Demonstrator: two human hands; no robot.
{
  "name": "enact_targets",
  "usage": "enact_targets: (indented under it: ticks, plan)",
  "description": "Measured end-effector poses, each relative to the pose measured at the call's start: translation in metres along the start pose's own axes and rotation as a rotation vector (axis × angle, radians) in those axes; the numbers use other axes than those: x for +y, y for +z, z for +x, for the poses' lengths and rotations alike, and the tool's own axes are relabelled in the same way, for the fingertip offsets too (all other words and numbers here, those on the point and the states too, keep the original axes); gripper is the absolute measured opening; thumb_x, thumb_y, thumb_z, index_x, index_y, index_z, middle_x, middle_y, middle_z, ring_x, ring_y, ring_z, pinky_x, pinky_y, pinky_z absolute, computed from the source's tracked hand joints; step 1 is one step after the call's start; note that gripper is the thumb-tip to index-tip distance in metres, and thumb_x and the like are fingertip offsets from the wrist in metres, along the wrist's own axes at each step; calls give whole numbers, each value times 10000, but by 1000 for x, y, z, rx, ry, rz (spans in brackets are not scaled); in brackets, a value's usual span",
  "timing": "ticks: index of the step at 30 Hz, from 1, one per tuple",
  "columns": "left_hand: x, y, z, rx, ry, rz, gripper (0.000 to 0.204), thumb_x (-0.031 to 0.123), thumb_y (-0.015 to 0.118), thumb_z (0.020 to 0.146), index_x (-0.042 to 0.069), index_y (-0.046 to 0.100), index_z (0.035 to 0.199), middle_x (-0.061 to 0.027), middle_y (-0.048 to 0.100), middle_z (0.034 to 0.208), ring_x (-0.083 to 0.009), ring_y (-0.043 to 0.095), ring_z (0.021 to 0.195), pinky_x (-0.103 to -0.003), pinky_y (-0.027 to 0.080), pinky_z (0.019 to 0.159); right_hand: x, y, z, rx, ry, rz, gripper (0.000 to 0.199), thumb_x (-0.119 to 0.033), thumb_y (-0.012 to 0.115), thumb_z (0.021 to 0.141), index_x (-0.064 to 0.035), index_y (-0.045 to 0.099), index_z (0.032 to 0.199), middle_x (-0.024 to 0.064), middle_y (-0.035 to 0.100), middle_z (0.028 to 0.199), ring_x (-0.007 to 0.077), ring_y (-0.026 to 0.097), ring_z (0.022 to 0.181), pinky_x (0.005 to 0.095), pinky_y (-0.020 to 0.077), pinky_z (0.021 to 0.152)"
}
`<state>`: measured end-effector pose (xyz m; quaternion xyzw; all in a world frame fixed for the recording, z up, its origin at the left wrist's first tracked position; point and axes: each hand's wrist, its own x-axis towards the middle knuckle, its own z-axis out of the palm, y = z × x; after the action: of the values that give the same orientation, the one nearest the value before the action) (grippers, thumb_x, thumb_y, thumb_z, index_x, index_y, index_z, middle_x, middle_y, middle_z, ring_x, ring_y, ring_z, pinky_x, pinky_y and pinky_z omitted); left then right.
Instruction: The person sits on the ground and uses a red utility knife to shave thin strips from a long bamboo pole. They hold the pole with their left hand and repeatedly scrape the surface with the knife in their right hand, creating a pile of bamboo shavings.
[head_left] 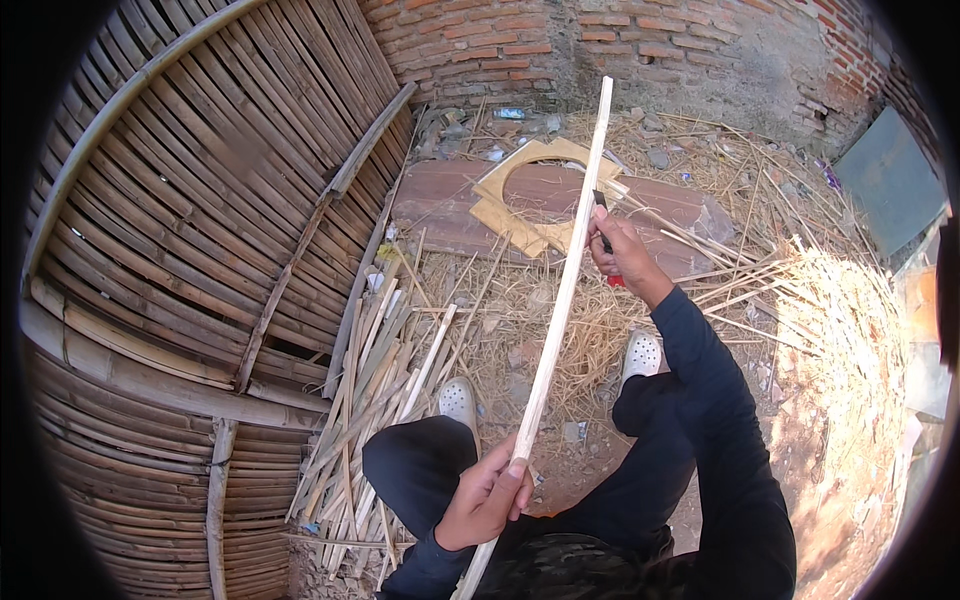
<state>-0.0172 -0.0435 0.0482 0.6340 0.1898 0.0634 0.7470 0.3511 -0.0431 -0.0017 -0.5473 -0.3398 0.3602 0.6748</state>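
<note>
Strip of pale bamboo or wood [553,350], one, is held slanting up the middle, its upper end near the holed board; also counted are one black-and-red tool [606,243], two white clogs [457,402] and one yellowish holed board [495,214]. The piled strips [350,440] are too many to be counted. The left hand [487,497] is held low by the lap; the right hand [624,248] is stretched forward, its elbow slightly bent. The strip is pinched by the left thumb and fingers; the tool is clenched in the right fingers, against the strip's upper half.
</note>
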Motion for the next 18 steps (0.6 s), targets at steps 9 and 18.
enact_targets:
  ticks: [9, 18]
  plan:
    - [-5, -38, 83, -37, -55, 80, 320, 227, 441, 1017, 33, 476, 1269, -16, 542, 676, -73, 511, 540, -198, 418, 512, -15, 44, -3, 129, -50, 444, 292, -314, 659, 911, -95, 509, 790, -79, 374, 523, 26, 313, 389, 204, 237, 362]
    - [9, -50, 137, -101, -59, 0, 316, 248, 396, 1032, 22, 499, 1227, -3, 484, 630, -76, 454, 454, -200, 388, 445, -4, 52, -2, 137, -13, 381, 296, -308, 663, 911, -119, 478, 779, -89, 349, 519, 26, 298, 394, 208, 226, 371]
